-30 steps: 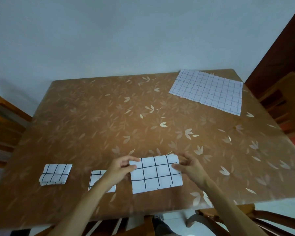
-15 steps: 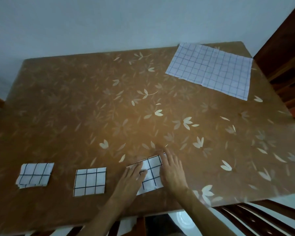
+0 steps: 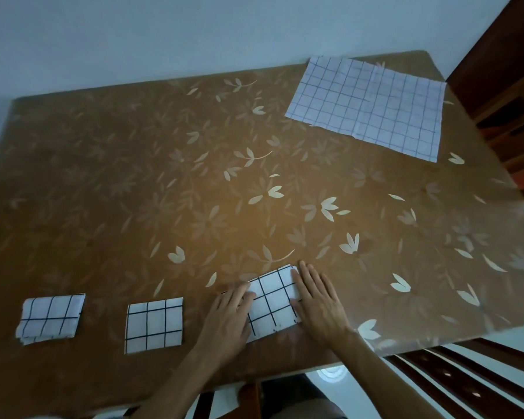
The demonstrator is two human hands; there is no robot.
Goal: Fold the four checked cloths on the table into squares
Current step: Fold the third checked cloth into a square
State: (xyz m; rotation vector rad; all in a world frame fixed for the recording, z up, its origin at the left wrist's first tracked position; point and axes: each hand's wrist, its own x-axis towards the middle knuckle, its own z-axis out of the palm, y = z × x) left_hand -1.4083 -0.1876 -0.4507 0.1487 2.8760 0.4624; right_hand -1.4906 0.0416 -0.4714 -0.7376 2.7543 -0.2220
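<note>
Near the table's front edge lies a folded checked cloth (image 3: 273, 300), a small white square with dark lines. My left hand (image 3: 229, 319) presses flat on its left side and my right hand (image 3: 316, 300) presses flat on its right side, fingers straight. Two folded squares lie to the left: one (image 3: 154, 325) beside my left hand, another (image 3: 50, 317) near the left edge. A large unfolded checked cloth (image 3: 369, 107) is spread flat at the far right corner.
The brown table (image 3: 164, 182) has a flower-patterned cover and stands against a pale wall. A dark wooden chair (image 3: 472, 385) is at the front right, and wooden furniture (image 3: 502, 101) stands past the table's right edge.
The cloth under my hands went from a wide rectangle to a small square. Both hands moved from its outer edges onto its top and now press it flat.
</note>
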